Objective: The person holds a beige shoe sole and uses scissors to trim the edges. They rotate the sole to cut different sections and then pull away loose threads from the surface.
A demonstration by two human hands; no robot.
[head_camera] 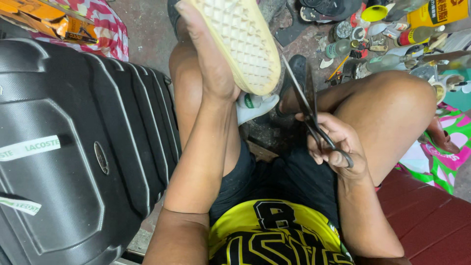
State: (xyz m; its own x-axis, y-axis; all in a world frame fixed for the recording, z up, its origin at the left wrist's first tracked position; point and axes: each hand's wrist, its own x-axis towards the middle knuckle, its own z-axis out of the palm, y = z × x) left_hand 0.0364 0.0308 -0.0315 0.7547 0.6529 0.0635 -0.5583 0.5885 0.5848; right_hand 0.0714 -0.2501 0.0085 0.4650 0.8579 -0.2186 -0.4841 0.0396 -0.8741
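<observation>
Above the person's lap, the left hand is gripping a shoe by its side, fingers closed along the edge, turning the pale waffle-patterned sole up toward the camera. Just right of it, the right hand is holding dark scissors, fingers curled through the handles (blades slightly parted), tips pointing up toward the sole's edge. Left of the left forearm, a black hard-shell suitcase is lying. Beyond the right hand, bottles and tins are crowding the ground.
</observation>
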